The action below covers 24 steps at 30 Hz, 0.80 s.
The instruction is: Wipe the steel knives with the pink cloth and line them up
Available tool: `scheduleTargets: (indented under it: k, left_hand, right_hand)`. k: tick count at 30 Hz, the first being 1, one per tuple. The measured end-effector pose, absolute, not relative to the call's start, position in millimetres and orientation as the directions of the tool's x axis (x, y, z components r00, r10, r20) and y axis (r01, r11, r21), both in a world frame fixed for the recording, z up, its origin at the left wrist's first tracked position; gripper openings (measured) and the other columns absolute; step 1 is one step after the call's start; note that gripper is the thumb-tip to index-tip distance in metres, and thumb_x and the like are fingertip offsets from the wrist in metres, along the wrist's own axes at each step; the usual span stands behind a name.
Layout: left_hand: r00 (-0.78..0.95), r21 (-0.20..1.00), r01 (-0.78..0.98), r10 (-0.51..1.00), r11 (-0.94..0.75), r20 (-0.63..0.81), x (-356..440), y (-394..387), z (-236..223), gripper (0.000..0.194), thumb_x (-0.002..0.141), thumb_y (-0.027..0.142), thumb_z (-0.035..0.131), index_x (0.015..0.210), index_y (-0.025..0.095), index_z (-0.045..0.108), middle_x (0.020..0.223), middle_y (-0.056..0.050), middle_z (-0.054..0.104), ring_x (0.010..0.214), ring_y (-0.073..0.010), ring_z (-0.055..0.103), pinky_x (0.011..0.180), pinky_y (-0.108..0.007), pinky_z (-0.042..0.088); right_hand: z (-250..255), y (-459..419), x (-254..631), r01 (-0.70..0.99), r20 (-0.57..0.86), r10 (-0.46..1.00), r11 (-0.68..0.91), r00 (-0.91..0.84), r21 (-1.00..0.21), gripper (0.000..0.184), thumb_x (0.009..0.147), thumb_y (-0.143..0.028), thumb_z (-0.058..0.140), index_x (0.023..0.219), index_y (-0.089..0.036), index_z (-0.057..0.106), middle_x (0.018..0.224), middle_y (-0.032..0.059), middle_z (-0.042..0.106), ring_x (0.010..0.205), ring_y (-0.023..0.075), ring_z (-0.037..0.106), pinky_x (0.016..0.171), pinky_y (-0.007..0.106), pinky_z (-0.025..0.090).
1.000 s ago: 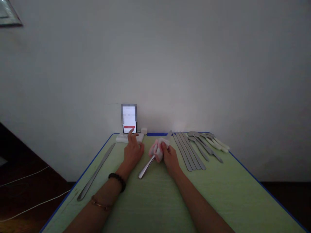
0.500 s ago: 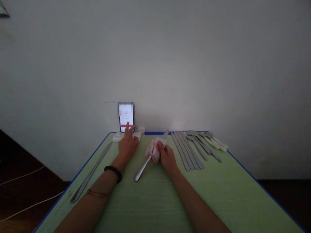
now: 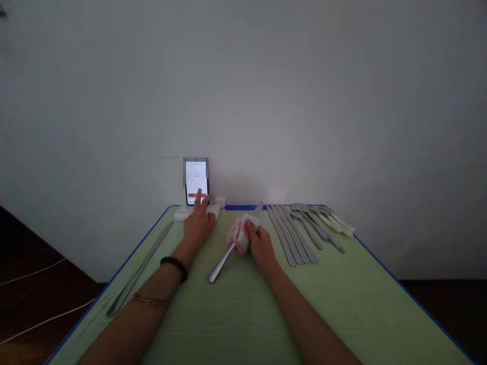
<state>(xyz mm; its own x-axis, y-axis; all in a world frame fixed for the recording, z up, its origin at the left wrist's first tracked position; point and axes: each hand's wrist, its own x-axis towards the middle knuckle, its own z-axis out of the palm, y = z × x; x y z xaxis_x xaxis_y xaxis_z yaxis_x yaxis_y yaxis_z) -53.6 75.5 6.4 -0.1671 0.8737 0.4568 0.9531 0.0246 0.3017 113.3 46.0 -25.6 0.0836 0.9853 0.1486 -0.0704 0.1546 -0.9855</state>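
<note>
My left hand (image 3: 198,225) reaches to a phone (image 3: 196,185) that stands upright against the wall, and a stretched finger lies over the lower part of its lit screen. That hand holds nothing, and its fingers are apart. In my right hand (image 3: 262,246) is a pink and white cloth (image 3: 242,235), folded around the middle of a table knife (image 3: 221,263). The knife's handle sticks out toward me at lower left, while its blade tip shows beyond the cloth. The cloth hides the part between.
Another knife (image 3: 142,266) lies along the left edge of the green table (image 3: 228,324). On the right are several knives (image 3: 291,235) in a row, spoons (image 3: 310,230), and cutlery with white handles (image 3: 337,223). A white block (image 3: 180,213) and a charger (image 3: 220,203) sit by the phone.
My left hand has moved forward and its finger has come over the red button on the phone screen. The right hand keeps its hold on cloth and knife. The view has shifted slightly.
</note>
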Motion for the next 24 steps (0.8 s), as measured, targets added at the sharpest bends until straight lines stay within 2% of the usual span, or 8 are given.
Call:
scheduleTargets:
  k: [3, 6, 9, 11, 14, 17, 20, 24]
  left_hand:
    - [-0.176, 0.435, 0.898, 0.856, -0.062, 0.486, -46.8, 71.3, 0.6, 0.048, 0.079, 0.019, 0.047, 0.126, 0.024, 0.04, 0.143, -0.01, 0.031, 0.101, -0.0276, 0.057, 0.069, -0.037, 0.05]
    - [-0.196, 0.624, 0.769, 0.878, -0.138, 0.436, -36.8, 60.3, -8.2, 0.04, 0.078, 0.018, 0.047, 0.118, 0.018, 0.041, 0.124, -0.013, 0.047, 0.103, -0.0245, 0.056, 0.075, -0.035, 0.048]
    - [-0.142, 0.681, 0.716, 0.924, -0.151, 0.355, -27.6, 37.5, -14.5, 0.025, 0.084, 0.021, 0.039, 0.108, 0.017, 0.043, 0.095, -0.006, 0.061, 0.074, -0.0176, 0.062, 0.066, -0.03, 0.048]
    - [-0.091, 0.707, 0.688, 0.947, -0.163, 0.307, -23.2, 16.6, -15.6, 0.019, 0.088, 0.026, 0.034, 0.1, 0.018, 0.046, 0.083, -0.002, 0.063, 0.068, -0.0162, 0.062, 0.062, -0.027, 0.046]
    - [0.107, 0.757, 0.627, 0.983, -0.183, 0.149, -19.5, -11.8, -14.2, 0.029, 0.092, 0.036, 0.027, 0.109, 0.02, 0.044, 0.07, 0.002, 0.063, 0.065, -0.0162, 0.06, 0.063, -0.027, 0.044]
    - [0.141, 0.721, 0.676, 0.987, -0.152, 0.077, -18.9, -22.5, -12.1, 0.033, 0.09, 0.037, 0.033, 0.116, 0.018, 0.04, 0.065, 0.003, 0.06, 0.061, -0.0171, 0.058, 0.06, -0.026, 0.04]
    - [0.176, 0.608, 0.777, 0.983, -0.166, 0.044, -21.5, -17.8, -11.1, 0.029, 0.087, 0.03, 0.04, 0.112, 0.018, 0.044, 0.07, 0.0, 0.062, 0.062, -0.0176, 0.057, 0.057, -0.024, 0.036]
    - [0.262, 0.52, 0.819, 0.964, -0.242, 0.036, -26.6, -10.0, -11.9, 0.022, 0.088, 0.027, 0.037, 0.105, 0.019, 0.049, 0.077, -0.003, 0.064, 0.069, -0.0182, 0.06, 0.062, -0.024, 0.037]
  right_hand:
    - [-22.9, 44.1, 113.3, -0.073, 0.155, 0.984, 0.161, 0.089, -0.984, 0.039, 0.075, -0.054, 0.052, 0.067, -0.016, 0.056, 0.059, -0.0012, 0.052, 0.054, 0.0114, 0.041, 0.051, 0.024, 0.034]
    - [-21.9, 43.4, 113.5, -0.08, 0.165, 0.983, 0.171, 0.075, -0.982, 0.038, 0.075, -0.053, 0.052, 0.067, -0.016, 0.056, 0.059, -0.0012, 0.052, 0.054, 0.0118, 0.042, 0.051, 0.024, 0.034]
    - [-23.1, 44.7, 114.1, -0.106, 0.177, 0.981, 0.185, 0.079, -0.977, 0.038, 0.075, -0.053, 0.053, 0.068, -0.016, 0.055, 0.061, -0.0005, 0.053, 0.056, 0.012, 0.043, 0.052, 0.024, 0.035]
    - [-24.4, 46.0, 114.9, -0.132, 0.18, 0.98, 0.191, 0.089, -0.973, 0.038, 0.074, -0.053, 0.054, 0.068, -0.016, 0.055, 0.061, -0.0004, 0.053, 0.057, 0.0119, 0.043, 0.052, 0.023, 0.035]
    - [-25.5, 47.0, 116.0, -0.173, 0.18, 0.979, 0.195, 0.101, -0.965, 0.039, 0.075, -0.054, 0.053, 0.069, -0.016, 0.054, 0.061, -0.0006, 0.052, 0.057, 0.0118, 0.042, 0.052, 0.023, 0.034]
    - [-24.4, 45.9, 116.2, -0.213, 0.181, 0.978, 0.199, 0.103, -0.957, 0.038, 0.075, -0.054, 0.054, 0.069, -0.017, 0.054, 0.061, -0.0009, 0.052, 0.057, 0.0117, 0.042, 0.052, 0.023, 0.035]
    - [-22.8, 43.9, 115.4, -0.216, 0.181, 0.981, 0.191, 0.068, -0.957, 0.036, 0.075, -0.052, 0.055, 0.069, -0.017, 0.055, 0.061, -0.0013, 0.052, 0.056, 0.0113, 0.042, 0.052, 0.024, 0.034]
    - [-24.7, 44.2, 114.4, -0.182, 0.182, 0.983, 0.182, 0.015, -0.966, 0.036, 0.075, -0.052, 0.055, 0.069, -0.016, 0.057, 0.061, -0.0006, 0.054, 0.055, 0.0112, 0.042, 0.052, 0.024, 0.034]
